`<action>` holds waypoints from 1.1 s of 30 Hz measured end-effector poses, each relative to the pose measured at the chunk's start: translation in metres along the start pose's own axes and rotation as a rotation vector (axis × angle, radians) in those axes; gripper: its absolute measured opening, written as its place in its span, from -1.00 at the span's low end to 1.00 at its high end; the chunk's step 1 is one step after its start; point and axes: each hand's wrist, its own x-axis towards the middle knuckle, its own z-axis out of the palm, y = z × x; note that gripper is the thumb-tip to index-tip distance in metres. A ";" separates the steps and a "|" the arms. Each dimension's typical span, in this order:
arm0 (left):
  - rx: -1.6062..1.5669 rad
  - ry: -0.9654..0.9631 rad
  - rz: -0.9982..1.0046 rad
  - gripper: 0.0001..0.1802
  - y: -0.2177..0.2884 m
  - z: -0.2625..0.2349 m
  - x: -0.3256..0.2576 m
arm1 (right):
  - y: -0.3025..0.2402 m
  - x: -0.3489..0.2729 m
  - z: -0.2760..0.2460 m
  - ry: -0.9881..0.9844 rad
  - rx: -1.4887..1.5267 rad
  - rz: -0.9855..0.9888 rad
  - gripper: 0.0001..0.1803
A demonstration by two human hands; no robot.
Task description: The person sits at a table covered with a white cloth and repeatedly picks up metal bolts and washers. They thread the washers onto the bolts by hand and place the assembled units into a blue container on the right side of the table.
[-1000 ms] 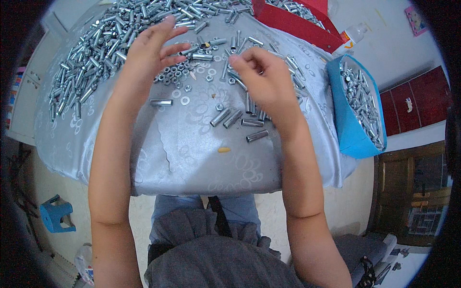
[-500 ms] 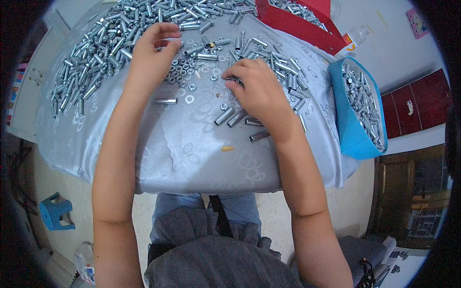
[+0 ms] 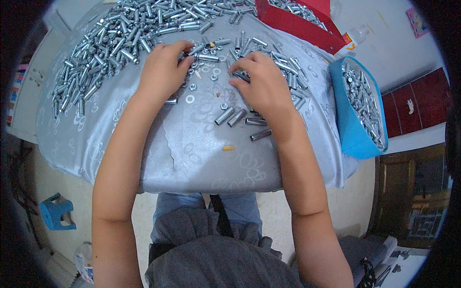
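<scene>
Nearest the body, a small tan scrap [image 3: 229,148] lay alone on the silver-grey cloth [image 3: 192,158], below and between both hands. Just under the right hand [image 3: 261,86], four short metal sleeves [image 3: 240,120] sat loose, close beside the wrist. That hand was curled down over the table, fingertips [image 3: 240,77] pinched narrow on what looked like a small bolt or sleeve; the piece itself was mostly hidden, so I could not tell exactly what it held. The left hand [image 3: 161,72] rested palm-down, fingers [image 3: 185,50] bent toward a single sleeve [image 3: 207,57] just ahead of its tips; whether it gripped anything I could not tell. Between the two hands, nuts and washers [image 3: 197,84] were scattered thin. In my judgement the work wanted light fingertip pinches, one piece at a time, wrists kept low, and the loose sleeves near the right wrist not swept off the edge. Beyond the left hand spread the big heap of bolts [image 3: 115,43]; past the right, a blue tub [image 3: 350,129] of parts, and farthest, a red tray [image 3: 293,24].
</scene>
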 end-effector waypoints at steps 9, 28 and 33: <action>0.022 -0.014 -0.021 -0.72 0.004 -0.003 0.003 | 0.004 0.003 0.005 -0.091 0.052 -0.016 -0.85; -0.448 0.159 -0.077 -0.71 0.017 -0.004 0.005 | 0.014 0.005 0.014 -0.014 -0.118 -0.172 -0.81; -0.503 0.176 -0.060 -0.70 0.018 -0.003 0.005 | 0.008 0.008 0.014 -0.045 -0.075 -0.199 -0.82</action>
